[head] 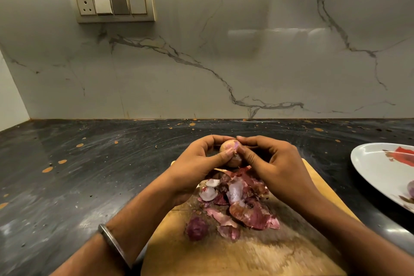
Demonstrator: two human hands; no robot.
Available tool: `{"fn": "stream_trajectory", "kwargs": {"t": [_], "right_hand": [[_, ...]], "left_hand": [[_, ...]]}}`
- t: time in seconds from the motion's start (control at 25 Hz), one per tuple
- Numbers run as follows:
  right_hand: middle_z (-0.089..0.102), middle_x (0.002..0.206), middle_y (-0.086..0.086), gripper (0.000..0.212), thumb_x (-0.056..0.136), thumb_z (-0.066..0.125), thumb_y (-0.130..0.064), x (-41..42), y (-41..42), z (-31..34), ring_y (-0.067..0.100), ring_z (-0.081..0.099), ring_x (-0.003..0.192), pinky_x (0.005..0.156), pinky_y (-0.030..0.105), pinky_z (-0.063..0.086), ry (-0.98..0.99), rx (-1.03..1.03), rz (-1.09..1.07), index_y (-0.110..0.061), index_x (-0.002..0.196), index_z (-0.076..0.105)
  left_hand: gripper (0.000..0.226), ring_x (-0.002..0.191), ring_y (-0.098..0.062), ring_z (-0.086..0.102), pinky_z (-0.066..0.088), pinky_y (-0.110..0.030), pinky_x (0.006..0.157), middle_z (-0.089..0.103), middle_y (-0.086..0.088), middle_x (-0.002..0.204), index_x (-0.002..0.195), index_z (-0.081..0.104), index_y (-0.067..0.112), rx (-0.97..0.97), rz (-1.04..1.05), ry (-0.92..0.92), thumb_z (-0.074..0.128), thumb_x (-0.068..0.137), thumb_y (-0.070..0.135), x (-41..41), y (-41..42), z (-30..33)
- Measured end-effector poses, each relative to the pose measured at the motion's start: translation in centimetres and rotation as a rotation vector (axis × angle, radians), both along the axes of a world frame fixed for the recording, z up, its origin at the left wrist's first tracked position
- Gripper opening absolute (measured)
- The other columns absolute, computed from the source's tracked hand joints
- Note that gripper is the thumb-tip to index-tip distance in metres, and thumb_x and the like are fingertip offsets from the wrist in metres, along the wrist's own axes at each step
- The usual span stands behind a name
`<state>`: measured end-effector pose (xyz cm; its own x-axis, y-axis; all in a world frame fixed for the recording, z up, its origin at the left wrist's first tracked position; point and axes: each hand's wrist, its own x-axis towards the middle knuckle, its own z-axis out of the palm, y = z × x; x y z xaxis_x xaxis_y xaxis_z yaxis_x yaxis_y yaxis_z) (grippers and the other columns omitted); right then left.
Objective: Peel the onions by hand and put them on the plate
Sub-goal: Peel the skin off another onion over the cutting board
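Onion (230, 152) first, since it is my job: I see it held up above the far end of the board, between both hands, its skin pale tan with a pink patch showing. Going by size from there, the marble wall (224, 56) fills the upper half, with a switch panel (112, 5) at upper left. Below it the dark counter (78, 175) runs across, speckled with orange spots. A wooden board (246, 253) lies on it in front of me. A white plate (380, 163) sits on the counter at right, cut off by the frame edge, with a purple onion (411, 190) just showing on it. My left hand (197, 163) curls round the held onion from the left, thumb pressed on its top. My right hand (271, 159) grips it from the right, fingertips at the skin. A heap of peels (237, 206) lies on the board under my hands. A metal bangle (114, 244) circles my left wrist.
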<state>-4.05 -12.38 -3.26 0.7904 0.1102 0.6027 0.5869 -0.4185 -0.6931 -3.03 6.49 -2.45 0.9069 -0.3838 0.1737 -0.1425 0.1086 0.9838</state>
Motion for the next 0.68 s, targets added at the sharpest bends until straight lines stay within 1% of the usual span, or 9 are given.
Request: {"fn": "stream_trajectory", "kwargs": {"t": [0.08,0.16,0.2,0.28,0.36,0.44,0.52,0.6,0.68], "right_hand": [[0.076,0.105,-0.01,0.021,0.092,0.069,-0.02,0.1,-0.17,0.05,-0.001,0.07,0.096,0.082,0.029,0.061,-0.011,-0.01,-0.016,-0.019,0.112,0.076],[0.076,0.104,-0.008,0.021,0.093,0.068,-0.017,0.02,-0.17,0.03,-0.004,0.069,0.092,0.077,0.018,0.057,-0.056,-0.074,-0.04,-0.017,0.113,0.076],[0.076,0.099,-0.009,0.02,0.094,0.067,-0.017,-0.06,-0.1,-0.04,-0.005,0.069,0.087,0.071,0.012,0.054,-0.08,-0.114,-0.054,-0.016,0.113,0.075],[0.072,0.081,-0.011,0.018,0.096,0.064,-0.016,-0.15,0.06,-0.17,-0.004,0.065,0.072,0.056,0.009,0.047,-0.105,-0.175,-0.075,-0.013,0.111,0.074],[0.066,0.07,-0.012,0.015,0.097,0.062,-0.016,-0.24,0.12,-0.21,0.002,0.061,0.063,0.048,0.014,0.042,-0.128,-0.217,-0.097,-0.011,0.107,0.073],[0.065,0.068,-0.009,0.013,0.096,0.063,-0.016,-0.32,0.15,-0.21,0.009,0.058,0.058,0.049,0.022,0.045,-0.164,-0.266,-0.126,-0.01,0.102,0.072],[0.065,0.069,-0.006,0.01,0.095,0.063,-0.016,-0.39,0.17,-0.2,0.009,0.056,0.054,0.051,0.027,0.047,-0.203,-0.318,-0.157,-0.009,0.099,0.07],[0.067,0.072,-0.004,0.01,0.096,0.063,-0.016,-0.29,0.14,-0.22,0.007,0.056,0.055,0.051,0.029,0.047,-0.223,-0.347,-0.177,-0.009,0.1,0.069],[0.066,0.071,-0.006,0.011,0.096,0.061,-0.016,-0.16,0.1,-0.29,0.009,0.057,0.057,0.051,0.027,0.047,-0.219,-0.318,-0.181,-0.011,0.1,0.07]], "left_hand": [[0.032,0.1,-0.029,0.071,0.058,-0.028,0.073,0.07,-0.015,0.115,0.123,0.062,0.011,0.016,0.004,-0.008,0.065,0.091,0.014,-0.02,0.08,0.04],[0.031,0.096,-0.026,0.072,0.056,-0.025,0.071,0.07,-0.014,0.114,0.122,0.062,0.01,0.039,0.023,-0.018,0.066,0.091,0.013,-0.03,0.09,0.01],[0.031,0.094,-0.024,0.072,0.056,-0.023,0.069,0.07,-0.014,0.115,0.121,0.062,0.009,0.051,0.033,-0.026,0.067,0.091,0.012,-0.05,0.05,-0.03],[0.03,0.087,-0.018,0.072,0.054,-0.02,0.066,0.068,-0.012,0.115,0.119,0.062,0.008,0.077,0.051,-0.056,0.068,0.09,0.011,-0.11,-0.07,-0.1],[0.029,0.083,-0.014,0.072,0.054,-0.018,0.065,0.067,-0.01,0.114,0.117,0.062,0.007,0.088,0.054,-0.071,0.069,0.088,0.01,-0.12,-0.24,-0.13],[0.03,0.082,-0.015,0.073,0.055,-0.019,0.067,0.067,-0.008,0.112,0.116,0.061,0.007,0.079,0.043,-0.067,0.07,0.087,0.009,-0.17,-0.4,-0.2],[0.032,0.082,-0.017,0.073,0.056,-0.021,0.07,0.068,-0.005,0.109,0.116,0.061,0.006,0.064,0.031,-0.067,0.071,0.085,0.011,-0.24,-0.49,-0.27],[0.036,0.083,-0.017,0.073,0.057,-0.022,0.071,0.069,-0.003,0.105,0.116,0.061,0.006,0.049,0.019,-0.066,0.071,0.082,0.014,-0.33,-0.52,-0.26],[0.034,0.083,-0.017,0.073,0.056,-0.021,0.07,0.069,-0.006,0.107,0.117,0.061,0.005,0.043,0.021,-0.058,0.07,0.084,0.012,-0.37,-0.53,-0.18]]}}
